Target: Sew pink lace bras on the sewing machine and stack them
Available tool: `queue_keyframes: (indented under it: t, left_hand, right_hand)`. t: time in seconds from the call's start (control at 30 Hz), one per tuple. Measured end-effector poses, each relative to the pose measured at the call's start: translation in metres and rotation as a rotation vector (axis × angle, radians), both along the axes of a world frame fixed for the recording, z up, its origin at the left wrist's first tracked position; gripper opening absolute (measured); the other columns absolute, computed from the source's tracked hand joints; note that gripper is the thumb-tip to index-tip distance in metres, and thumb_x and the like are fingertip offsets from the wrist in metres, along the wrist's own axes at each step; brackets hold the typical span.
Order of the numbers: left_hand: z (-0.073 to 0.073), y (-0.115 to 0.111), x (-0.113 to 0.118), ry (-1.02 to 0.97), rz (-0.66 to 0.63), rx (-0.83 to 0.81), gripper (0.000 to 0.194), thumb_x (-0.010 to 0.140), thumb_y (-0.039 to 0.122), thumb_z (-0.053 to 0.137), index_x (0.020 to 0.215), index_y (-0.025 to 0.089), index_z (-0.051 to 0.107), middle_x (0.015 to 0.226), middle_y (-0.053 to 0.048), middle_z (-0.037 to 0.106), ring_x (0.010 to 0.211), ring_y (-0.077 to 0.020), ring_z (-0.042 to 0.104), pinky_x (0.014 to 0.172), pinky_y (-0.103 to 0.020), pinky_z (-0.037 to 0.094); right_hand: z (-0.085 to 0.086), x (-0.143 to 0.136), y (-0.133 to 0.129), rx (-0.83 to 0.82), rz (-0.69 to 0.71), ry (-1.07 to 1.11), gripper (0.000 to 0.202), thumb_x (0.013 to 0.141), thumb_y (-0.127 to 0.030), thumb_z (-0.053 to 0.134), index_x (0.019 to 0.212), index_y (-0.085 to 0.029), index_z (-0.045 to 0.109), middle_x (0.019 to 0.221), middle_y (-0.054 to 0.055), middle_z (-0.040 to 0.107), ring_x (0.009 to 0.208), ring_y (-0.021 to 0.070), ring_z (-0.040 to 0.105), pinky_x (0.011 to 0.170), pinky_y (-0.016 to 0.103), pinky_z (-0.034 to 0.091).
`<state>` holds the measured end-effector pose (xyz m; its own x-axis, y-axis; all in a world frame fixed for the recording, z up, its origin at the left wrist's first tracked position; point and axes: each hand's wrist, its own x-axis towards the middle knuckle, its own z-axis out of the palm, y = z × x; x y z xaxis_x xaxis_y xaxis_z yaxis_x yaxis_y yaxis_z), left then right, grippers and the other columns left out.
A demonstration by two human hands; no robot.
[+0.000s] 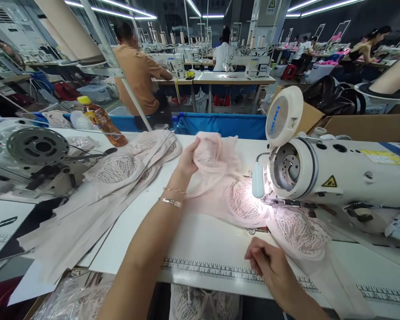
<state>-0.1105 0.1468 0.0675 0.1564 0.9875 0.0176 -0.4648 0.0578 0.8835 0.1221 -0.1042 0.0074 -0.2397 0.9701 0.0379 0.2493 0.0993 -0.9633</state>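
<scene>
My left hand (187, 161) reaches over the table and grips a pale pink bra cup (209, 153), thumb and fingers closed on its edge. Sheer fabric trails from the cup toward a pink lace bra (248, 202); whether they are one piece, I cannot tell. That bra lies under the needle area of a white sewing machine (346, 171), lit by its lamp. Its other lace cup (302, 233) rests to the right of the needle. My right hand (266, 266) is curled closed over the table's front, just left of the bra; what its fingers hold, if anything, is hidden.
More pink bras (130, 166) are heaped on the left, beside a drink bottle (102, 122) and a second machine head (30, 151). A printed ruler (213, 269) runs along the front edge. Behind are a blue cloth trough (223, 126), a cardboard box (366, 129) and co-workers.
</scene>
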Motion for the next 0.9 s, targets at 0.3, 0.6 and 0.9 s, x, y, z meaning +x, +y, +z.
queue_keyframes:
  t: [0.3,0.6,0.9]
  left_hand:
    - [0.024,-0.032,-0.037,-0.272,0.081,0.032,0.049,0.108,0.044,0.029,0.128,0.016,0.064,0.124,-0.012,0.073,0.137,-0.0272,0.056,0.117,-0.044,0.045]
    - [0.026,-0.031,-0.034,-0.243,0.103,-0.004,0.049,0.107,0.042,0.029,0.125,0.016,0.067,0.123,-0.013,0.073,0.136,-0.0281,0.057,0.117,-0.046,0.045]
    - [0.080,-0.104,-0.079,-0.082,0.213,0.357,0.067,0.101,0.069,0.024,0.131,0.025,0.065,0.130,-0.007,0.070,0.137,-0.0308,0.055,0.115,-0.049,0.046]
  right_hand:
    - [0.033,-0.078,0.110,-0.507,0.092,1.050,0.035,0.091,-0.046,0.070,0.073,-0.020,0.054,0.060,-0.009,0.027,0.047,0.0086,0.014,0.041,0.019,0.024]
    - [0.040,-0.084,0.147,-0.301,-0.093,1.099,0.035,0.095,-0.043,0.066,0.072,-0.023,0.048,0.062,-0.009,0.018,0.049,0.0113,0.012,0.041,0.016,0.026]
    - [0.036,-0.062,0.077,-0.325,-0.002,0.598,0.051,0.084,-0.070,0.068,0.066,-0.022,0.063,0.048,-0.009,0.022,0.043,0.0095,0.014,0.039,0.026,0.019]
